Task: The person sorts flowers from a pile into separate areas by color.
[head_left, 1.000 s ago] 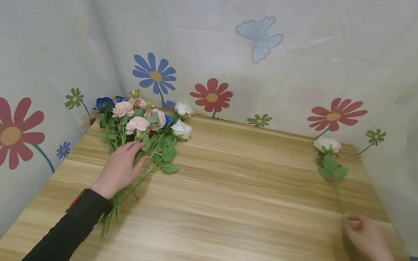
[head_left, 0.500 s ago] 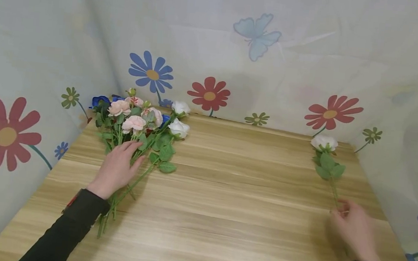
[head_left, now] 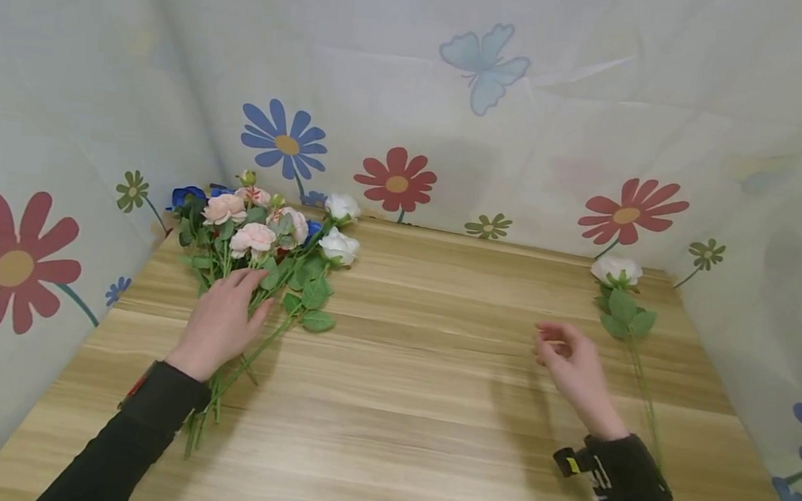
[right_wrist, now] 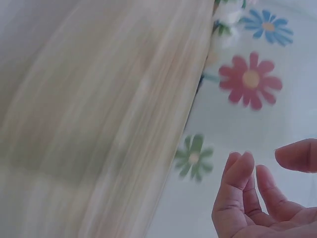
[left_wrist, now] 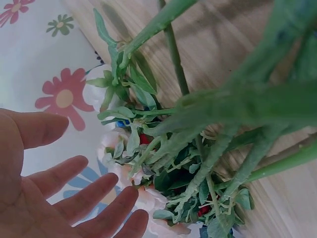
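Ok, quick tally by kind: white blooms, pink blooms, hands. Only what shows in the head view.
White blooms: 3 (2 in the bunch, 1 apart at right)
Pink blooms: 4 (all in the bunch, some overlapped)
Hands: 2 (left hand, right hand)
Total: 9

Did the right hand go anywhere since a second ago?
Yes. In the head view, the right hand moved left and farther forward: it was right of the rightmost red printed flower, and now it is left of it.
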`<state>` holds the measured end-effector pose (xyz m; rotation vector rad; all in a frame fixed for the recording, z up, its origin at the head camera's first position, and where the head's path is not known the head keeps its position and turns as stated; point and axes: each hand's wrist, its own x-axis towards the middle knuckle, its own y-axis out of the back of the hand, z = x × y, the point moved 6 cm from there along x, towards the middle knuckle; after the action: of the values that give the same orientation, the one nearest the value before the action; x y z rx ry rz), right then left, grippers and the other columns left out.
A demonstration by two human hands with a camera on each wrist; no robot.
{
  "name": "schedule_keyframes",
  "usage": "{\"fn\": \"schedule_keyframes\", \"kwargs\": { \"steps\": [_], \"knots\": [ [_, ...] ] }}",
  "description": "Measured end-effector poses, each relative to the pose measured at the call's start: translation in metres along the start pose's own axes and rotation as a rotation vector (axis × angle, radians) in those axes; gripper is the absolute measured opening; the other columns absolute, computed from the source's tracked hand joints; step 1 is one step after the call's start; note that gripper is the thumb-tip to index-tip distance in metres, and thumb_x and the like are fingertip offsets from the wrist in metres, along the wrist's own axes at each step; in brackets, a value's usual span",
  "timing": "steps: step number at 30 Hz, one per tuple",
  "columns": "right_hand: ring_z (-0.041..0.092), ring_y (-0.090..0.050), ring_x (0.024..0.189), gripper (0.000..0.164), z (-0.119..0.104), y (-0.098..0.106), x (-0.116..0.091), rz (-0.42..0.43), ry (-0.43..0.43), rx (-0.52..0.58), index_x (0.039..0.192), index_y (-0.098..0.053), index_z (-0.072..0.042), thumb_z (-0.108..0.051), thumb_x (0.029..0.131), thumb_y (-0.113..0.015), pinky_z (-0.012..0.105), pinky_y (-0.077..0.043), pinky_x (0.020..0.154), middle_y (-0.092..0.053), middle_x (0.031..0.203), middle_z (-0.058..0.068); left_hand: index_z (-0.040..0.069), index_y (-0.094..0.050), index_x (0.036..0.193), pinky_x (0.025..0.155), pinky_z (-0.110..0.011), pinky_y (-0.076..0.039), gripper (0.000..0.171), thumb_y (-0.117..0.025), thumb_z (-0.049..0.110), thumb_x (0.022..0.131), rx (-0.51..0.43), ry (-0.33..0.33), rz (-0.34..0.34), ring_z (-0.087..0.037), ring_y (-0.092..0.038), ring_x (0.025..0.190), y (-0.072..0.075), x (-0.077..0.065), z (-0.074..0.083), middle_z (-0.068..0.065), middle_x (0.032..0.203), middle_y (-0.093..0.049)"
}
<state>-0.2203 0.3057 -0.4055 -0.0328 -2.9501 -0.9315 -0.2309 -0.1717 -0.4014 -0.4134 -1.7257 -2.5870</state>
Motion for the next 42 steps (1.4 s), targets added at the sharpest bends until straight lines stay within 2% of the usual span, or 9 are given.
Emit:
{"fn": "schedule_keyframes", "kwargs": {
  "steps": [7,14,23,31,33,36,39,42],
  "knots": [
    [0.004,-0.064,0.091,0.036,-0.032,-0.046,0.015,-0.090,-0.008,0.177,0.134,-0.052,0.010,-0.006,0.102,-0.052,0.019,-0.056,0.080,-0.057,0.126,0.031,-0.002,-0.049,0.144,0.092,-0.063,-0.048,0.049,-0.061,0.017,0.100,0.009,0.040,-0.010,-0.052,-0.057,0.114,0.001,-0.001,-0.001,-0.033,0.134,-0.054],
    [0.008,-0.064,0.093,0.037,-0.055,-0.087,0.026,-0.181,-0.042,0.328,0.136,-0.051,0.008,-0.010,0.103,-0.053,0.019,-0.056,0.082,-0.056,0.127,0.028,-0.003,-0.048,0.143,0.085,-0.061,-0.050,0.052,-0.063,0.018,0.098,0.033,0.099,-0.043,-0.051,-0.059,0.107,0.003,0.001,-0.006,-0.034,0.133,-0.052],
    [0.015,-0.065,0.099,0.036,-0.077,-0.126,0.029,-0.296,-0.098,0.528,0.138,-0.049,0.004,-0.010,0.104,-0.049,0.031,-0.056,0.092,-0.057,0.127,0.026,-0.011,-0.049,0.135,0.074,-0.058,-0.052,0.051,-0.064,0.019,0.096,0.036,0.182,-0.106,-0.050,-0.063,0.093,0.005,0.002,-0.016,-0.037,0.124,-0.056],
    [0.021,-0.063,0.102,0.036,-0.086,-0.145,0.028,-0.352,-0.131,0.596,0.138,-0.048,0.006,-0.008,0.104,-0.048,0.045,-0.052,0.102,-0.060,0.124,0.021,-0.016,-0.055,0.119,0.070,-0.054,-0.053,0.043,-0.064,0.020,0.095,0.038,0.209,-0.158,-0.048,-0.065,0.087,0.000,-0.001,-0.025,-0.036,0.106,-0.064],
    [0.019,-0.063,0.102,0.037,-0.084,-0.148,0.027,-0.365,-0.145,0.596,0.138,-0.047,0.006,-0.008,0.104,-0.049,0.046,-0.052,0.103,-0.061,0.122,0.019,-0.013,-0.058,0.109,0.065,-0.050,-0.052,0.036,-0.064,0.019,0.095,0.036,0.221,-0.177,-0.044,-0.065,0.080,0.000,-0.001,-0.027,-0.033,0.098,-0.065],
    [0.015,-0.063,0.099,0.040,-0.082,-0.151,0.025,-0.381,-0.162,0.592,0.140,-0.045,0.007,-0.008,0.104,-0.048,0.045,-0.051,0.104,-0.061,0.122,0.017,-0.006,-0.058,0.091,0.054,-0.039,-0.043,0.025,-0.063,0.018,0.095,0.025,0.230,-0.203,-0.033,-0.059,0.066,0.000,-0.002,-0.029,-0.023,0.079,-0.063],
    [0.014,-0.063,0.098,0.040,-0.082,-0.152,0.023,-0.385,-0.172,0.594,0.140,-0.045,0.007,-0.009,0.104,-0.049,0.046,-0.051,0.104,-0.061,0.122,0.017,0.000,-0.056,0.082,0.052,-0.032,-0.035,0.023,-0.062,0.018,0.095,0.017,0.221,-0.221,-0.025,-0.052,0.059,0.001,-0.003,-0.030,-0.014,0.069,-0.057],
    [0.016,-0.063,0.100,0.039,-0.081,-0.153,0.022,-0.386,-0.177,0.604,0.139,-0.046,0.006,-0.009,0.104,-0.049,0.046,-0.050,0.105,-0.062,0.122,0.016,0.002,-0.055,0.078,0.053,-0.030,-0.032,0.025,-0.060,0.018,0.096,0.011,0.210,-0.234,-0.022,-0.048,0.057,0.001,-0.004,-0.030,-0.009,0.065,-0.053]
  ]
}}
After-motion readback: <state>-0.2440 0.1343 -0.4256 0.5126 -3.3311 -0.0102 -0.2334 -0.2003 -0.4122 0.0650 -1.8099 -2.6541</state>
